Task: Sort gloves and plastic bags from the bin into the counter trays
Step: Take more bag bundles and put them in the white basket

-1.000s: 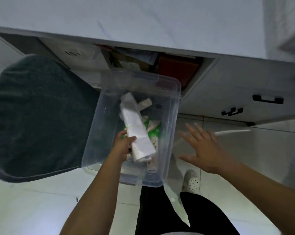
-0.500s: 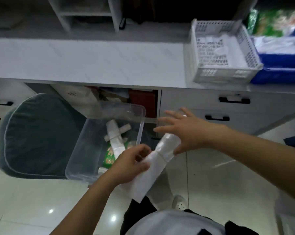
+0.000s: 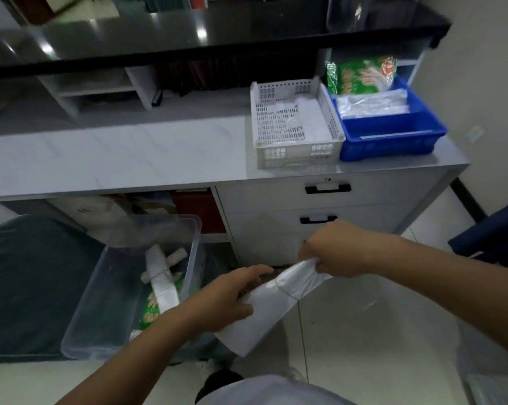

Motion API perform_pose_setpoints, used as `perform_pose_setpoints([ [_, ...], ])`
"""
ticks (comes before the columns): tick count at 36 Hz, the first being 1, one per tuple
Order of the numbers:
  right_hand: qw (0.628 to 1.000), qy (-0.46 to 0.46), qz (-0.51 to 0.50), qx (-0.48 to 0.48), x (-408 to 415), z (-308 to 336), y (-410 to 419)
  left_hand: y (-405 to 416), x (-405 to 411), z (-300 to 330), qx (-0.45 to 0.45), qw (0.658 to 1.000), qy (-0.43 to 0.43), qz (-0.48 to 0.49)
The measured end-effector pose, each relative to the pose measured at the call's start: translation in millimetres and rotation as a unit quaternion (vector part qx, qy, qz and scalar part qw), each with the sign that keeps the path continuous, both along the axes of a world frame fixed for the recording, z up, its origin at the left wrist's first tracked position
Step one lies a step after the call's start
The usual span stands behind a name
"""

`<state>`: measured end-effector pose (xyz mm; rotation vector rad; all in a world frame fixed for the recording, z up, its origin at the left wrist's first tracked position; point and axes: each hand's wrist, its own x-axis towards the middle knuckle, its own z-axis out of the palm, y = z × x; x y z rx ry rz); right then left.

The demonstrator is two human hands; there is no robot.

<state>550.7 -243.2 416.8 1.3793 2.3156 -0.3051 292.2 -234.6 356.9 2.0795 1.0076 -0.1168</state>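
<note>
I hold a white bundle of plastic bags [image 3: 271,305], tied with a rubber band, in front of me above the floor. My right hand [image 3: 339,249] pinches its upper end. My left hand [image 3: 226,299] holds its lower half, thumb beneath and fingers over the top. The clear plastic bin [image 3: 100,290] sits on a dark green chair to the left; inside lie another white bag bundle [image 3: 160,276] and a green packet [image 3: 150,311]. On the counter stand a white perforated tray [image 3: 298,153] holding white bags and a blue tray [image 3: 393,141] holding clear packets.
A green glove packet [image 3: 361,73] leans behind the blue tray. Below the counter [image 3: 115,156] are white drawers [image 3: 328,209] with black handles and an open cubby of boxes. A dark blue chair [image 3: 492,238] stands at right. A black shelf overhangs the counter.
The bundle came out of the bin and moved right. My right hand went from open over it to pinching its top end. My view lifted, showing the counter trays.
</note>
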Motion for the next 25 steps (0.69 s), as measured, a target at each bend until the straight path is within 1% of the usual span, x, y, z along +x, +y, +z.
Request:
perform_pose_setpoints([
  [3, 0.999, -0.020, 0.022, 0.035, 8, 23, -2, 0, 16, 2, -0.003, 1.000, -0.003, -0.023],
  [6, 0.997, -0.032, 0.035, 0.067, 17, 42, 0, 0, 38, 10, 0.015, 0.999, -0.034, -0.021],
  [9, 0.995, -0.039, 0.046, 0.083, 26, 59, 5, 2, 65, 24, 0.018, 0.994, -0.102, 0.024],
  [11, 0.993, -0.032, 0.053, 0.097, 29, 68, 11, 8, 81, 34, 0.027, 0.989, -0.132, 0.054],
  [13, 0.992, -0.031, 0.057, 0.104, 31, 78, 18, 19, 95, 45, 0.061, 0.987, -0.133, 0.061],
  [15, 0.992, -0.040, 0.063, 0.104, 33, 88, 28, 31, 104, 54, 0.075, 0.987, -0.129, 0.056],
  [18, 0.996, -0.012, 0.030, 0.087, 43, 101, 46, 50, 112, 61, 0.092, 0.987, -0.124, 0.046],
  [19, 0.995, -0.004, 0.022, 0.099, 48, 104, 53, 58, 114, 62, 0.088, 0.987, -0.126, 0.053],
  [21, 0.986, 0.011, 0.006, 0.166, 59, 106, 69, 75, 117, 62, 0.048, 0.985, -0.143, 0.085],
  [22, 0.977, 0.031, -0.013, 0.210, 67, 105, 78, 83, 118, 61, 0.013, 0.981, -0.159, 0.107],
  [24, 0.949, 0.113, -0.080, 0.284, 84, 101, 94, 100, 118, 59, -0.078, 0.963, -0.206, 0.158],
  [25, 0.929, 0.180, -0.131, 0.295, 93, 97, 100, 108, 117, 58, -0.125, 0.947, -0.232, 0.183],
])
